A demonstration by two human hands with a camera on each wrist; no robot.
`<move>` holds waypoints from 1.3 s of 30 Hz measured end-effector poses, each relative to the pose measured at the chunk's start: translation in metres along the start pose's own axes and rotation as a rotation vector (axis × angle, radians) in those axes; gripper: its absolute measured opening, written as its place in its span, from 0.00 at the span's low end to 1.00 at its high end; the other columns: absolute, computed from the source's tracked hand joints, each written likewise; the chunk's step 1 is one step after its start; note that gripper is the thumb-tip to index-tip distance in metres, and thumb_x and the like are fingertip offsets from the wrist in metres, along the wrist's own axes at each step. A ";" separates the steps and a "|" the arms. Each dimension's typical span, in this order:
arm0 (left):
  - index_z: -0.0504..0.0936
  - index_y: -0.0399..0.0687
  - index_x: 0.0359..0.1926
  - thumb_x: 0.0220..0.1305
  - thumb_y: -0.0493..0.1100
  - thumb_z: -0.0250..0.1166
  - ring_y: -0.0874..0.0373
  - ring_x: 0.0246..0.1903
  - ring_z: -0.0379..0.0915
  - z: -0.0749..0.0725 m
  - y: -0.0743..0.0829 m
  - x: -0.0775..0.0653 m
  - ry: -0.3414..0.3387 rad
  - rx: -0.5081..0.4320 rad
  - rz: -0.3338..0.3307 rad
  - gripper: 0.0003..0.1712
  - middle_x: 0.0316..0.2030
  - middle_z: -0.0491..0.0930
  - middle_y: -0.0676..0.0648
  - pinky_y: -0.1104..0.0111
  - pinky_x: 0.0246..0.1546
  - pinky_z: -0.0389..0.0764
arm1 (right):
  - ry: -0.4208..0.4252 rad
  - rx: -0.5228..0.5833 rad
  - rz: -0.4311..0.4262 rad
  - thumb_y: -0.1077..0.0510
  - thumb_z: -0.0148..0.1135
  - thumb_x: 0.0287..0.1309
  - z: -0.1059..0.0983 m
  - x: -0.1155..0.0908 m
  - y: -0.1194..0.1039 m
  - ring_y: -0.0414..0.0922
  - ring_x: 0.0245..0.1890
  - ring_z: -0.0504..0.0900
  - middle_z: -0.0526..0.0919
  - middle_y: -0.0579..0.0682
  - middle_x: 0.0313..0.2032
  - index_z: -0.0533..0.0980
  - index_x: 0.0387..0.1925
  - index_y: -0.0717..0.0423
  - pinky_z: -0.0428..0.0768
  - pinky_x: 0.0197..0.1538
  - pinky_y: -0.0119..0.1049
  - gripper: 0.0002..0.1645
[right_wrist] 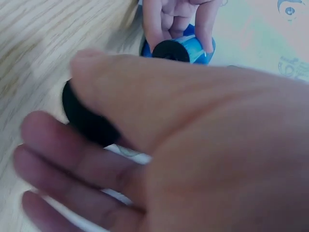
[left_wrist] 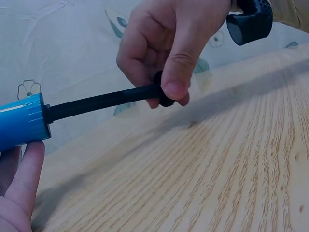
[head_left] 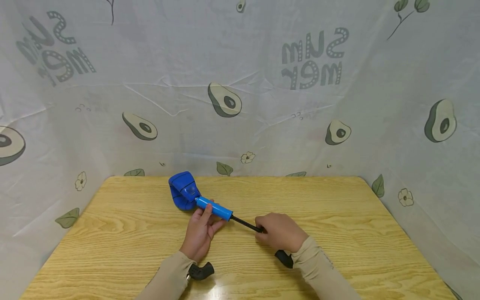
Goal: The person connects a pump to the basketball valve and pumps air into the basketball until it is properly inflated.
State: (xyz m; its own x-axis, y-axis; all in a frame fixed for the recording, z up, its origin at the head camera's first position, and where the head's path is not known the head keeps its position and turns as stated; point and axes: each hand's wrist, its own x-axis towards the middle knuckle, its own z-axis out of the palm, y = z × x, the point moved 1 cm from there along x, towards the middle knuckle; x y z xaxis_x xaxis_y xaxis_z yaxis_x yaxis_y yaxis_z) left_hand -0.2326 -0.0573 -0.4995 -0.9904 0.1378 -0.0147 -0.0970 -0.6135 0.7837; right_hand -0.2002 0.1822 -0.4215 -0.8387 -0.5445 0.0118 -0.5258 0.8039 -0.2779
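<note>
A small hand pump has a blue barrel (head_left: 221, 211) and a black rod (head_left: 245, 223) drawn well out of it. The pump's tip meets a deflated blue ball (head_left: 182, 185) with black seams, its side caved in. My left hand (head_left: 199, 234) holds the barrel between thumb and fingers, close to the ball. My right hand (head_left: 282, 231) grips the black handle (right_wrist: 87, 116) at the rod's far end. In the left wrist view the thumb presses against the rod's end (left_wrist: 161, 92), fingers curled behind it. The right hand mostly hides the handle in the head view.
The pump and hands are over a wooden table (head_left: 131, 241). Behind it hangs a pale curtain (head_left: 262, 125) printed with avocados and leaves. Black wrist-worn devices sit by the left cuff (head_left: 202, 271) and the right cuff (head_left: 284, 259).
</note>
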 end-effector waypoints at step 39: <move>0.53 0.31 0.75 0.83 0.50 0.50 0.55 0.54 0.81 0.003 -0.003 -0.003 -0.062 -0.005 -0.042 0.33 0.52 0.77 0.46 0.57 0.61 0.83 | 0.184 -0.028 -0.025 0.54 0.66 0.67 0.009 0.010 -0.013 0.33 0.16 0.65 0.70 0.35 0.19 0.75 0.31 0.45 0.66 0.19 0.28 0.09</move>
State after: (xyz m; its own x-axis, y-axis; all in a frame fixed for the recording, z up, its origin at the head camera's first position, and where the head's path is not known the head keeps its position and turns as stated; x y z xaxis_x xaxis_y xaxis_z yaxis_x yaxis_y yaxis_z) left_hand -0.2285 -0.0536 -0.5001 -0.9774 0.2111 -0.0093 -0.1393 -0.6103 0.7799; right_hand -0.2002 0.1644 -0.4267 -0.8357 -0.5137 0.1944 -0.5485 0.7984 -0.2483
